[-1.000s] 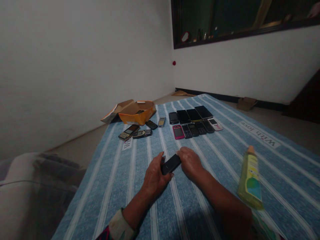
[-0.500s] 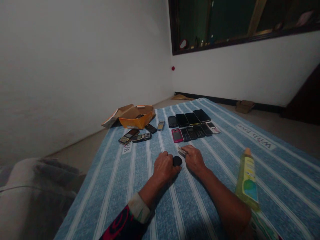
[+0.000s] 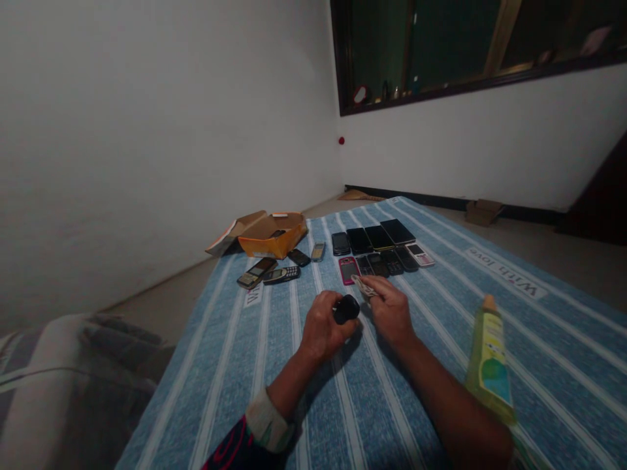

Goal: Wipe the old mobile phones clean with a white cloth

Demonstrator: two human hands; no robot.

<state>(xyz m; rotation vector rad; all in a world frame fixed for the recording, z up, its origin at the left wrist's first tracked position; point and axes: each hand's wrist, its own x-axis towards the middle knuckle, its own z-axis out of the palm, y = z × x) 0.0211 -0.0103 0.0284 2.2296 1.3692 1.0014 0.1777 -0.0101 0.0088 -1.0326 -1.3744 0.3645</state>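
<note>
My left hand is closed round a small black phone with rounded corners, tilted up above the striped cloth. Just to its right, my right hand pinches a crumpled whitish piece that looks like cloth or tissue. That piece is close to a pink phone lying on the cloth. Beyond my hands several keypad phones form a row, with a white one at its right end. Larger dark-screened phones lie in a row behind them.
At the far left stands an open orange cardboard box with a dark item inside. Beside it lie several more phones. A bottle of yellow-green liquid lies on the right. Blue striped cloth covers the surface, and a wall borders the left.
My left hand has tilted the black phone up. My right hand has moved slightly right with the whitish piece, which shows more now. The view has shifted a little.
</note>
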